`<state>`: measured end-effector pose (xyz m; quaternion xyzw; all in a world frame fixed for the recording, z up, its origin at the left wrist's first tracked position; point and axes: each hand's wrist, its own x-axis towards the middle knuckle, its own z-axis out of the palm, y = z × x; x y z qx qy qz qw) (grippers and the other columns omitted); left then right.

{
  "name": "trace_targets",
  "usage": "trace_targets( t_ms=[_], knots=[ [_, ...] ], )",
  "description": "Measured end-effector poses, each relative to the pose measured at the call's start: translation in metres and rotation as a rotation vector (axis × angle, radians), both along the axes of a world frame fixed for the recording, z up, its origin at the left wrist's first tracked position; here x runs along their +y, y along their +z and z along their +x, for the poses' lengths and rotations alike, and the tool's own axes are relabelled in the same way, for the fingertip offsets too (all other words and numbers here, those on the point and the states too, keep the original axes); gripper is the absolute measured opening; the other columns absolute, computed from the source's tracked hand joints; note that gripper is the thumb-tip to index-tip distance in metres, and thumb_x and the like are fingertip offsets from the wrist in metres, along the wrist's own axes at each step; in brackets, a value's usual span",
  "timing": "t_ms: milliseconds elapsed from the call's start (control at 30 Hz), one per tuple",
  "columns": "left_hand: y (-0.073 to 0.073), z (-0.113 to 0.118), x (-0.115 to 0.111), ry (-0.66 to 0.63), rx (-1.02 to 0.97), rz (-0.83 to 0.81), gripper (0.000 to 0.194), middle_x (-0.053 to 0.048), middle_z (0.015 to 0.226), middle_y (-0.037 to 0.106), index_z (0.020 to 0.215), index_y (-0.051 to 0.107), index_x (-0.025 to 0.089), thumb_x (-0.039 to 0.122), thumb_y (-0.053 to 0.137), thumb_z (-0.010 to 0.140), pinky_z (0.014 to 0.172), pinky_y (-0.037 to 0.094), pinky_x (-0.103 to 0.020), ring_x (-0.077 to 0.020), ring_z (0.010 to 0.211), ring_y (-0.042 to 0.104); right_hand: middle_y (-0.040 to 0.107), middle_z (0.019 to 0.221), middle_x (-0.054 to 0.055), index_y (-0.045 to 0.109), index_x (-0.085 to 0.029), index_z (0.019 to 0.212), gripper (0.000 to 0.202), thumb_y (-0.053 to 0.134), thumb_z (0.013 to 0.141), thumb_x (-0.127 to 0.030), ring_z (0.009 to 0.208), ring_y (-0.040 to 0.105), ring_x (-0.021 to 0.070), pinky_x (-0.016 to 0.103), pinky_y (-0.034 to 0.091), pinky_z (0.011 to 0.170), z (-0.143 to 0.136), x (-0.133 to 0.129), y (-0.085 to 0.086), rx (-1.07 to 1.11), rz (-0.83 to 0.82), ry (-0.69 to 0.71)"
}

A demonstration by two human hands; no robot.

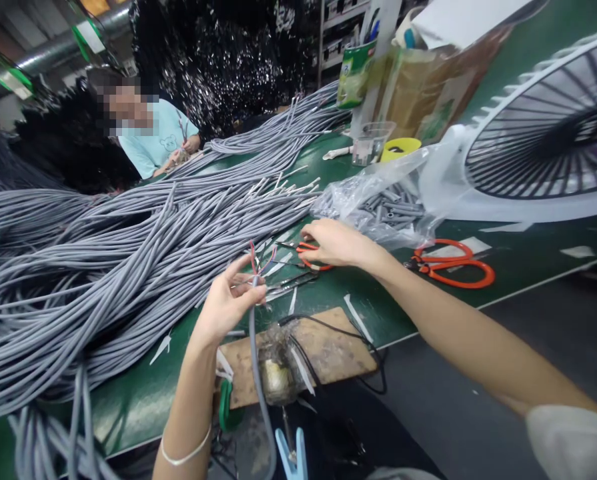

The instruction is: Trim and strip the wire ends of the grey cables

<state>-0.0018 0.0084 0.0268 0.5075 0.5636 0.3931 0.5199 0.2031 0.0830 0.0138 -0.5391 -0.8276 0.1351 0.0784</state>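
My left hand [233,297] pinches the end of a grey cable [254,347], where several thin coloured wires [263,261] fan out above the fingers. The rest of that cable hangs down past a wooden board. To the right, my right hand [331,243] has its fingers curled at the orange handles of small scissors [314,259], whose blades point left toward the wires. Below the scissors, a dark metal tool [298,281] lies on the green table [378,307].
Grey cables [128,267] cover the left side. A plastic bag of grey tubes [388,207], orange-handled scissors [453,263] and a white fan [543,133] are at right. The wooden board [333,347] bears a wrapped jar. A person [161,133] sits across the table.
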Motion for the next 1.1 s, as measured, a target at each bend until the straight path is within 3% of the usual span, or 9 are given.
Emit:
trace_targets(
  t_ms=[167,267,367,467,533,600,700,833,1100],
  knots=[
    [-0.006,0.001,-0.001,0.015,0.18,0.015,0.022,-0.002,0.06,0.064,0.073,0.069,0.009,0.026,0.073,0.059,0.052,0.05,-0.021,-0.0121,0.052,0.06,0.068,0.085,0.019,0.069,-0.01,0.079,0.021,0.065,0.059,-0.009,0.076,0.065,0.029,0.028,0.041,0.054,-0.005,0.002,-0.004,-0.121,-0.031,-0.135],
    [-0.007,-0.001,0.0,0.117,0.256,0.12,0.024,0.0,0.056,0.06,0.074,0.071,0.01,0.032,0.068,0.064,0.042,0.044,-0.018,-0.01,0.045,0.054,0.068,0.074,0.016,0.067,-0.013,0.067,0.01,0.064,0.058,-0.011,0.073,0.065,0.0284,0.028,0.041,0.054,-0.006,0.002,-0.004,-0.069,-0.031,-0.16],
    [-0.003,-0.005,-0.001,0.148,0.255,0.208,0.025,0.002,0.049,0.055,0.073,0.072,0.01,0.033,0.068,0.064,0.037,0.038,-0.017,-0.0074,0.039,0.048,0.068,0.077,0.011,0.065,-0.015,0.076,0.012,0.056,0.068,-0.016,0.075,0.065,0.023,0.027,0.044,0.06,-0.006,0.004,-0.002,0.036,0.025,-0.164],
    [0.004,-0.004,-0.003,0.201,0.147,0.216,0.028,0.003,0.043,0.053,0.075,0.071,0.008,0.031,0.071,0.06,0.039,0.04,-0.018,-0.0082,0.037,0.048,0.064,0.076,0.004,0.059,-0.015,0.083,0.014,0.051,0.074,-0.02,0.068,0.061,0.0139,0.022,0.044,0.062,-0.01,0.003,-0.001,0.417,0.032,-0.105],
    [0.007,-0.003,-0.005,0.229,0.073,0.241,0.028,0.002,0.043,0.054,0.073,0.07,0.008,0.031,0.072,0.057,0.039,0.04,-0.019,-0.0088,0.036,0.048,0.056,0.065,0.0,0.053,-0.016,0.073,0.015,0.057,0.071,-0.031,0.057,0.052,0.0103,0.021,0.041,0.056,-0.016,-0.001,-0.001,0.738,-0.012,-0.017],
    [0.008,-0.002,-0.007,0.221,0.039,0.285,0.025,0.001,0.044,0.053,0.067,0.068,0.009,0.032,0.071,0.058,0.038,0.039,-0.019,-0.0086,0.037,0.047,0.045,0.057,-0.004,0.044,-0.018,0.062,0.031,0.063,0.065,-0.042,0.051,0.04,0.0077,0.02,0.036,0.051,-0.021,-0.007,0.0,0.897,-0.026,0.074],
    [0.007,-0.003,-0.008,0.15,0.072,0.348,0.025,0.003,0.044,0.049,0.065,0.067,0.01,0.035,0.067,0.064,0.037,0.034,-0.018,-0.007,0.037,0.043,0.034,0.054,-0.006,0.037,-0.018,0.055,0.042,0.063,0.065,-0.049,0.051,0.03,0.0066,0.02,0.028,0.049,-0.025,-0.016,0.002,0.889,0.034,0.138],
    [0.001,-0.005,-0.009,0.077,0.221,0.453,0.027,0.003,0.047,0.044,0.058,0.065,0.011,0.034,0.062,0.073,0.042,0.03,-0.019,-0.0061,0.043,0.038,0.032,0.052,-0.005,0.035,-0.018,0.052,0.045,0.061,0.069,-0.05,0.051,0.028,0.0068,0.02,0.025,0.048,-0.027,-0.021,0.003,0.823,0.127,0.191],
    [-0.006,-0.005,-0.006,0.148,0.336,0.527,0.021,0.001,0.052,0.049,0.066,0.069,0.013,0.031,0.061,0.074,0.049,0.032,-0.021,-0.0093,0.05,0.04,0.032,0.052,-0.005,0.033,-0.018,0.052,0.044,0.06,0.072,-0.047,0.049,0.028,0.0064,0.02,0.026,0.047,-0.027,-0.019,-0.001,0.779,0.262,0.216]
  ],
)
